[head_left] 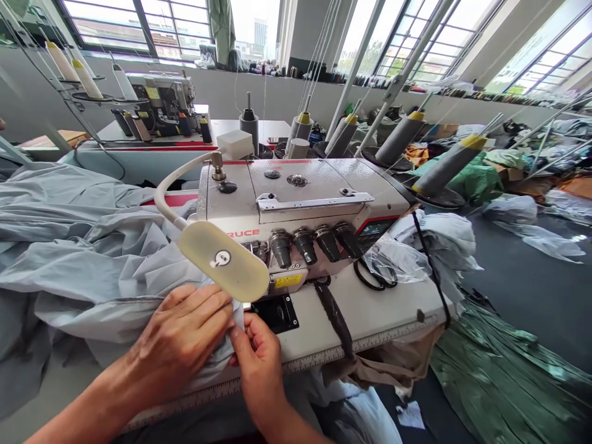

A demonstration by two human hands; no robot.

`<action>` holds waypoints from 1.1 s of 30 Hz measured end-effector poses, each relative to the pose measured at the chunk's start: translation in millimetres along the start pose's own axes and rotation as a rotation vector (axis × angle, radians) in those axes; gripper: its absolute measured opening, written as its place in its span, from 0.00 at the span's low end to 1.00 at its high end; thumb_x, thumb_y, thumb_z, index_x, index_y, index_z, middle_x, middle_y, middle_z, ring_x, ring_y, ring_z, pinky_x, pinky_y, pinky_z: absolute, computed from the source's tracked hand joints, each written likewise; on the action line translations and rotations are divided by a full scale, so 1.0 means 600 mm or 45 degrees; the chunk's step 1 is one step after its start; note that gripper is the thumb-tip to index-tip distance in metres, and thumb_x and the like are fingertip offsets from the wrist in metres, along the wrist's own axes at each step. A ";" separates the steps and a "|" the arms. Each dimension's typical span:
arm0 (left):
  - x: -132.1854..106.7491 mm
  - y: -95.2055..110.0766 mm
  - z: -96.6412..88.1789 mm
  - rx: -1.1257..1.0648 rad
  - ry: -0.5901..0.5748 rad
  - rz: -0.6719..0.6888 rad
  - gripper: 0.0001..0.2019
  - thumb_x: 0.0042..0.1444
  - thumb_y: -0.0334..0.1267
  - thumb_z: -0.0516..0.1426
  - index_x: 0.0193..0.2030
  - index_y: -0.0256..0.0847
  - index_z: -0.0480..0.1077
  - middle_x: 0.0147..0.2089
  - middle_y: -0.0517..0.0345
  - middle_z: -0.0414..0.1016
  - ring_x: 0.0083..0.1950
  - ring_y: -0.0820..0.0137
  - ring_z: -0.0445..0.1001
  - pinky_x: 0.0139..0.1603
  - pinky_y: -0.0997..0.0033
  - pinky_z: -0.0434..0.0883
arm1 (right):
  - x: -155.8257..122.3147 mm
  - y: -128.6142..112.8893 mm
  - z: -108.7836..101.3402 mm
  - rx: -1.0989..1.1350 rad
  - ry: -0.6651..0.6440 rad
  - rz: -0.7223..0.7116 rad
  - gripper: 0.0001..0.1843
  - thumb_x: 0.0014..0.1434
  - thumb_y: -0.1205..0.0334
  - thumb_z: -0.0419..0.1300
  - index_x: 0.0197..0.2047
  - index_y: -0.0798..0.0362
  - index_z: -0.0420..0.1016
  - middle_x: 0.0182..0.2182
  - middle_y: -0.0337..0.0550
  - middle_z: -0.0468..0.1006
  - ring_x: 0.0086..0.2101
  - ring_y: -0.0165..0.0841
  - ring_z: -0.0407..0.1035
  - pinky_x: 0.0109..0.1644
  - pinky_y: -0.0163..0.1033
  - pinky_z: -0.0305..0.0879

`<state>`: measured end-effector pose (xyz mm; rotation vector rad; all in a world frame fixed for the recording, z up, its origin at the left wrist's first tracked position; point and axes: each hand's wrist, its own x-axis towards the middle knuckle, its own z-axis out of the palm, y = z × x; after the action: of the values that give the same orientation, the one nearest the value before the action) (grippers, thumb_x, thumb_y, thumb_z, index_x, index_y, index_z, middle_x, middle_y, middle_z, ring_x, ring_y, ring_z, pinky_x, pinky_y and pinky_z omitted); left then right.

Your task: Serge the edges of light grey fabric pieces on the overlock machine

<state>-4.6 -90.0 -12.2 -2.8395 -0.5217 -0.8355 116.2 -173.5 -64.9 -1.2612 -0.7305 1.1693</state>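
Note:
Light grey fabric (120, 314) lies in loose folds over the left side of the table and runs under both hands. My left hand (185, 333) presses on it with the fingers together, their tips partly behind the lamp head. Close by on the right, my right hand (259, 357) pinches the fabric's edge between thumb and curled fingers. Both are just in front of the white overlock sewing machine (305, 197). Its needle area is hidden behind the oval lamp head (224, 259), which hangs over my left fingertips on a bent neck.
Grey thread cones (398, 139) stand behind the machine, and another machine (161, 102) is at the back left. A ruler tape (388, 333) follows the table's front edge. Black scissor-like handles (374, 277) and clear plastic lie on the right. Green fabric (509, 370) covers the floor there.

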 end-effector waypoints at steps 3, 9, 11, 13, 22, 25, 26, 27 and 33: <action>0.006 -0.008 -0.001 -0.078 0.017 0.066 0.09 0.63 0.28 0.50 0.42 0.36 0.71 0.46 0.54 0.79 0.50 0.67 0.74 0.54 0.66 0.62 | -0.002 -0.001 0.002 0.011 -0.008 0.009 0.11 0.58 0.55 0.55 0.32 0.55 0.70 0.23 0.35 0.65 0.23 0.26 0.57 0.25 0.29 0.60; 0.024 -0.015 -0.007 -0.096 0.036 0.144 0.12 0.63 0.26 0.47 0.35 0.37 0.70 0.42 0.56 0.79 0.46 0.70 0.75 0.48 0.69 0.63 | -0.002 -0.008 0.002 -0.018 -0.013 0.051 0.12 0.57 0.54 0.54 0.32 0.55 0.69 0.24 0.36 0.65 0.24 0.27 0.57 0.25 0.29 0.59; 0.027 -0.015 -0.007 -0.101 0.042 0.145 0.13 0.63 0.27 0.47 0.34 0.38 0.70 0.40 0.57 0.79 0.43 0.71 0.75 0.47 0.70 0.63 | -0.002 -0.007 0.003 -0.019 -0.018 0.048 0.13 0.57 0.53 0.54 0.32 0.55 0.68 0.24 0.36 0.64 0.24 0.27 0.56 0.25 0.29 0.59; 0.027 -0.015 -0.005 -0.091 0.039 0.139 0.12 0.63 0.28 0.47 0.33 0.38 0.70 0.37 0.57 0.78 0.40 0.71 0.74 0.45 0.70 0.63 | -0.004 -0.003 0.003 -0.019 -0.029 0.039 0.12 0.58 0.54 0.54 0.33 0.55 0.68 0.24 0.36 0.64 0.23 0.27 0.56 0.25 0.29 0.58; 0.020 -0.013 -0.006 -0.151 0.038 0.116 0.11 0.64 0.28 0.47 0.44 0.37 0.69 0.42 0.52 0.78 0.45 0.71 0.74 0.48 0.70 0.65 | -0.006 0.002 -0.016 -0.760 0.075 -0.570 0.25 0.59 0.68 0.51 0.61 0.51 0.64 0.23 0.36 0.69 0.21 0.31 0.63 0.30 0.34 0.62; 0.013 -0.013 -0.005 -0.168 0.004 0.059 0.12 0.64 0.30 0.47 0.44 0.39 0.70 0.44 0.52 0.77 0.45 0.70 0.74 0.46 0.70 0.65 | 0.004 -0.014 -0.020 -1.000 0.027 -0.585 0.29 0.57 0.70 0.49 0.62 0.53 0.65 0.26 0.42 0.76 0.23 0.35 0.68 0.32 0.37 0.65; 0.011 -0.013 -0.004 -0.164 -0.003 0.031 0.12 0.64 0.30 0.47 0.45 0.41 0.71 0.45 0.52 0.76 0.45 0.70 0.74 0.46 0.70 0.65 | 0.006 -0.017 -0.021 -1.037 0.031 -0.568 0.29 0.57 0.70 0.49 0.62 0.55 0.66 0.26 0.43 0.77 0.23 0.36 0.69 0.31 0.37 0.65; 0.009 -0.012 -0.003 -0.155 -0.011 0.004 0.13 0.64 0.30 0.47 0.45 0.41 0.71 0.46 0.52 0.76 0.45 0.69 0.73 0.47 0.69 0.65 | 0.007 -0.019 -0.020 -1.061 0.044 -0.552 0.28 0.57 0.69 0.48 0.61 0.56 0.66 0.26 0.44 0.77 0.23 0.37 0.69 0.31 0.38 0.65; -0.002 -0.004 0.000 -0.087 -0.017 -0.124 0.13 0.64 0.31 0.48 0.46 0.46 0.72 0.46 0.55 0.76 0.47 0.64 0.70 0.48 0.61 0.61 | 0.005 -0.018 -0.018 -1.061 0.071 -0.526 0.27 0.58 0.68 0.48 0.61 0.57 0.66 0.22 0.41 0.74 0.20 0.35 0.68 0.31 0.37 0.65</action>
<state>-6.3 -87.8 -12.8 -2.9039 -0.6506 -0.8677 129.6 -173.1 -57.2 -1.6901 -1.4404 0.4768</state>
